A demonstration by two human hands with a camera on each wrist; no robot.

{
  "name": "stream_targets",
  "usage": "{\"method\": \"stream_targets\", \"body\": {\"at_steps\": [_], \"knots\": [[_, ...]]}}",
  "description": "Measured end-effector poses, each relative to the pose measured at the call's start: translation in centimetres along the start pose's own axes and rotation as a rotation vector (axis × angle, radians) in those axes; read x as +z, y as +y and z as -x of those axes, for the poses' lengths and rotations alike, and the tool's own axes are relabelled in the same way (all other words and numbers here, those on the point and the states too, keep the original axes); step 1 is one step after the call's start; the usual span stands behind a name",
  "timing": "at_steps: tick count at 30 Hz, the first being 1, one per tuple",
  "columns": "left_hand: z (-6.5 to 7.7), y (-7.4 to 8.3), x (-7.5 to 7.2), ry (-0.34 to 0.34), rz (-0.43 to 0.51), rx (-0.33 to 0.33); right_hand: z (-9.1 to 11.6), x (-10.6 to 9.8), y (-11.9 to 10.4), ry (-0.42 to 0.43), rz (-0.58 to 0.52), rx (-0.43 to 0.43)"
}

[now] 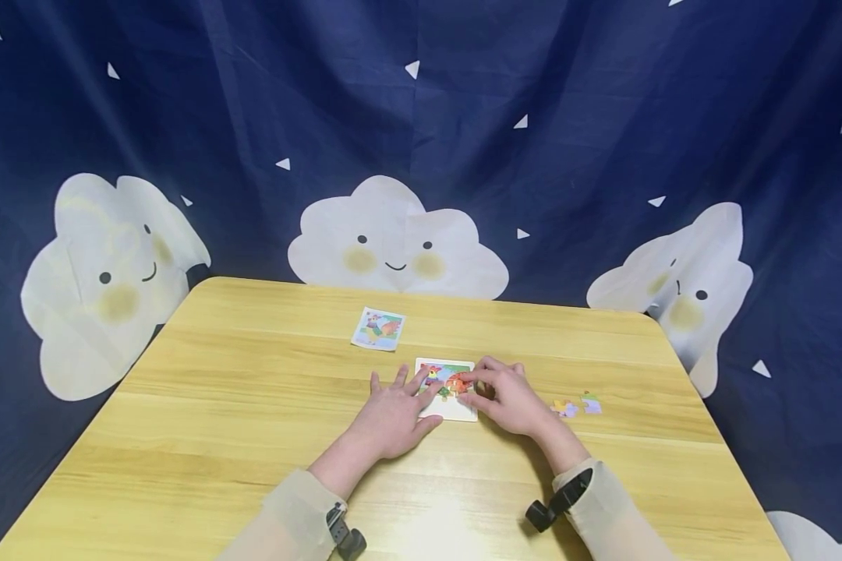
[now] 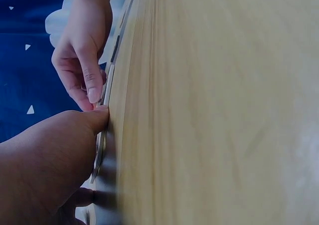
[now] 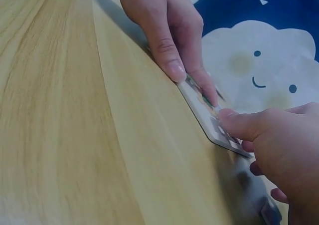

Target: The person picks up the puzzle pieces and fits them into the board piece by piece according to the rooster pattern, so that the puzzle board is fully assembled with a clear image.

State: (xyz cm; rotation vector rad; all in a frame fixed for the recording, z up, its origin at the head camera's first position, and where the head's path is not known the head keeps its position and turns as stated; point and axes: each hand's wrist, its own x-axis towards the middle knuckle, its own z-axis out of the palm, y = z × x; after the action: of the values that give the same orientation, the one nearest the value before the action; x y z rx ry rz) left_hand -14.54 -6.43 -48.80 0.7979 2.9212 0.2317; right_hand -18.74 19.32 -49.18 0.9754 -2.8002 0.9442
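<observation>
On the far left lies a small picture card [image 1: 378, 329], flat on the wooden table [image 1: 252, 436]. It seems to show a bright animal with an orange part on its right side. The card faces up and nothing covers it, maybe so it is easy to look at.

Next comes the left hand [image 1: 395, 418]. Its fingers are spread out and mostly straight, and they are not curled around anything. The pointing finger reaches over the puzzle board, and the thumb is by the board's near edge. I think this hand helps stop the board from sliding.

The puzzle board [image 1: 456, 411] lies flat in the middle of the table, between the two hands, so both can reach it. Its far part has colors like the card's. Its near part is mostly plain white.

On the right side of the board is the right hand [image 1: 511, 396]. Its thumb and pointing finger are bent and look to pinch an orange puzzle piece [image 1: 456, 383], maybe to set it straight. I cannot tell if it lies all the way down.

Farthest right, past the right hand, are yellow and purple pieces [image 1: 564, 408] and a green and purple piece [image 1: 591, 403]. They are off the board, perhaps to leave room but be close by.
</observation>
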Motion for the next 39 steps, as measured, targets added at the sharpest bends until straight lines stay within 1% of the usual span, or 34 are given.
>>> {"method": "stream_targets", "body": {"at_steps": [8,16,22,28,34,39], "knots": [[0.0,0.0,0.0,0.005,0.004,0.002,-0.1,0.5,0.2,0.013,0.03,-0.02],[0.0,0.1,0.0,0.004,-0.001,0.0,-0.1,0.8,0.2,0.012,0.043,-0.017],[-0.2,0.0,-0.3,0.007,-0.029,0.008,0.0,0.9,0.3,0.015,0.05,-0.01],[-0.5,0.0,-0.8,-0.001,-0.025,0.001,0.0,1.0,0.3,0.021,0.05,-0.016],[-0.6,0.6,-1.2,-0.022,-0.045,-0.009,0.0,1.1,0.4,0.02,0.047,-0.01],[-0.8,1.5,-1.4,-0.015,-0.066,0.002,0.0,1.1,0.5,0.029,0.05,-0.009]]}}
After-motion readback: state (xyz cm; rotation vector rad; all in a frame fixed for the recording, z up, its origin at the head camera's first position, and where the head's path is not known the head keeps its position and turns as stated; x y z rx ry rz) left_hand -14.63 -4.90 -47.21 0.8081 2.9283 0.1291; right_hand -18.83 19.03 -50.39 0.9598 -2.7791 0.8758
